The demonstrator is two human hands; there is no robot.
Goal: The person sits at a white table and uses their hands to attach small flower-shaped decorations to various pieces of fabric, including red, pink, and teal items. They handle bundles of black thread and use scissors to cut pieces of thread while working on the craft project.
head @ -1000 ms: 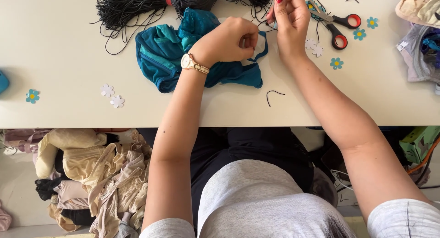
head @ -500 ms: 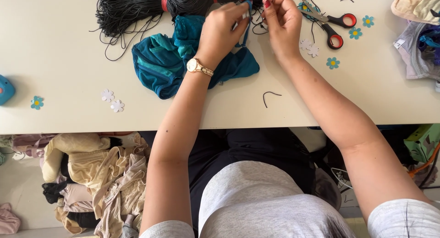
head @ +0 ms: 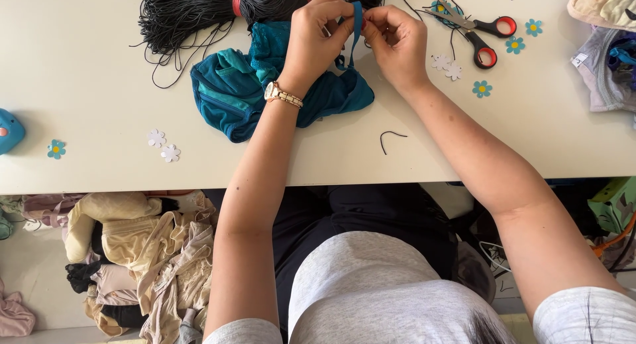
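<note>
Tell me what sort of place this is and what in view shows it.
Probably a small garment or sewing workshop. Both hands, left hand and right hand, pinch a strap of a teal garment on a pale worktable, beside a bundle of black cord, scissors and piled clothing below.

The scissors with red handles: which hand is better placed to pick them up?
Right. The right hand is on the same side as the scissors and closer to them. The left hand is farther away and would have to cross over the right. Both hands pinch the blue strap.
</note>
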